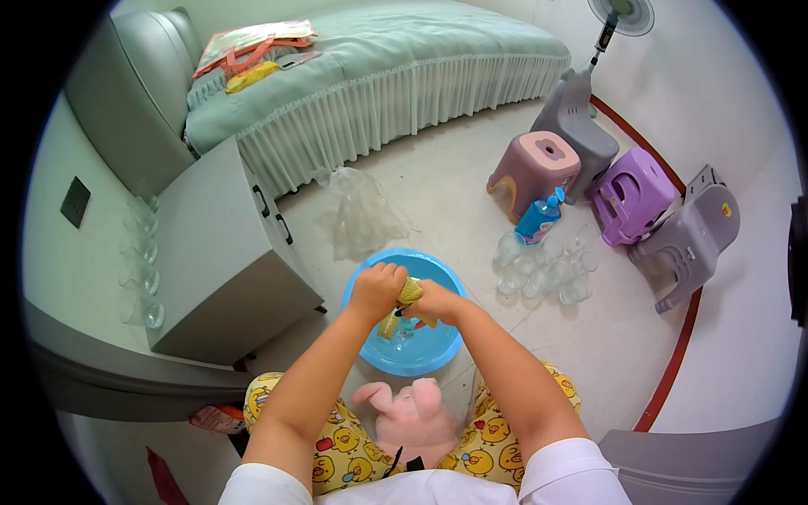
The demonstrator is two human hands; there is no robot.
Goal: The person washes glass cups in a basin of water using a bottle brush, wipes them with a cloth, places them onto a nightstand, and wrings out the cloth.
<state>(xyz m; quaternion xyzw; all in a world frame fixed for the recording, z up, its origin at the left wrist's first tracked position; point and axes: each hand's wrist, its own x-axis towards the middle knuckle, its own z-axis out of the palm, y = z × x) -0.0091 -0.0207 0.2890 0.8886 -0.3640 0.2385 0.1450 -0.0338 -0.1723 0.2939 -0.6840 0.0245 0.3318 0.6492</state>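
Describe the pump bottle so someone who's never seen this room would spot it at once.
Start at the right-hand end of the bed and find the pink-topped stool nearby. Just in front of it, on the floor, stands the blue pump bottle. Its bright blue colour and pump head set it apart from the clear, colourless glasses clustered beside it.

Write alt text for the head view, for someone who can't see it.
Two bare hands, left and right, grip a yellow-green cloth over a blue basin of water on the floor. To the right are clear glasses, a blue pump bottle and plastic stools; behind, a green-covered bed.
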